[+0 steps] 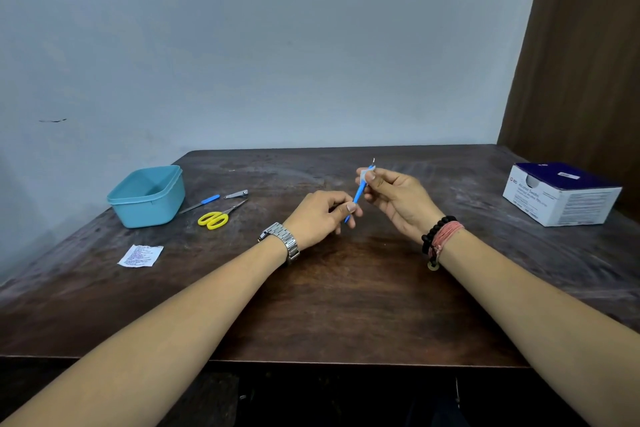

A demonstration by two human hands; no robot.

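Leftmost, a square teal plastic tub [147, 196] with rounded corners sits on the worn, dark wooden table [346, 305]; in front of it lies a torn, crinkled white sachet [140, 255] with printed text; just right of the tub lie a slim blue-handled metal tool [201, 203], a small steel nail clipper [236, 194] and yellow-handled scissors [218, 217], close together but apart from each other. Near the table's middle, raised above the wood, the left hand [320, 218], a steel link watch on its wrist, pinches the lower end of a thin blue plastic stick [359, 193] between thumb and curled fingers; the stick slants up to the right, ending in a fine metal tip. The right hand [398, 198], beads and thread bands at its wrist, pinches a small white pad [363, 177] around the stick's upper part, palm turned leftward. Far right stands a white and navy cardboard box [561, 196].
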